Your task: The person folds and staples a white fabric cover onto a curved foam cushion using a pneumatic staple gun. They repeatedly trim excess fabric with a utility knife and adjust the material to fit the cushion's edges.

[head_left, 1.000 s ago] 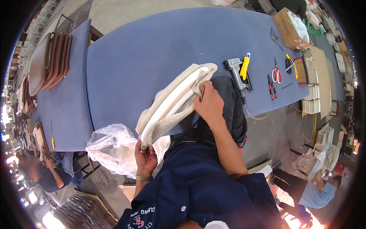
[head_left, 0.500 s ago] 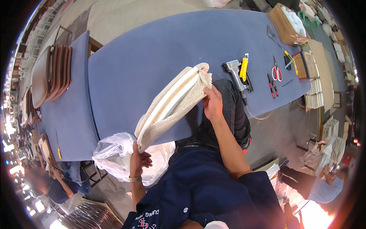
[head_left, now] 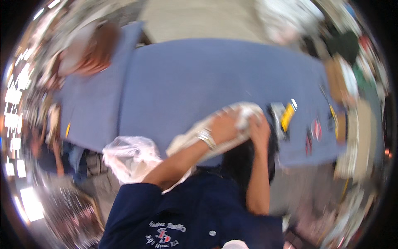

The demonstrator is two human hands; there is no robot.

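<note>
A long pad (head_left: 182, 143) with a beige cloth cover lies slantwise at the near edge of the blue table (head_left: 199, 74), partly over my lap. White stuffing (head_left: 245, 118) shows at its far right end. My left hand (head_left: 225, 126), with a watch at the wrist, reaches across the pad and grips the cloth at that end, fingers curled. Opposite it, my right hand (head_left: 259, 129) is closed on the cover's right edge. Motion blur softens the fingers, and my left forearm hides part of the pad's near side.
Right of the pad lie a staple gun (head_left: 277, 116), a yellow utility knife (head_left: 287, 118), red-handled scissors (head_left: 316, 129) and red-handled pliers (head_left: 308, 143). A clear plastic bag (head_left: 128, 155) hangs at the near left edge. Brown seat pads (head_left: 89, 52) are stacked far left; a cardboard box (head_left: 336, 79) stands far right.
My left hand has moved from the pad's near left end to its far right end, beside my right hand. The pad now lies lower and flatter. The whole view has shifted.
</note>
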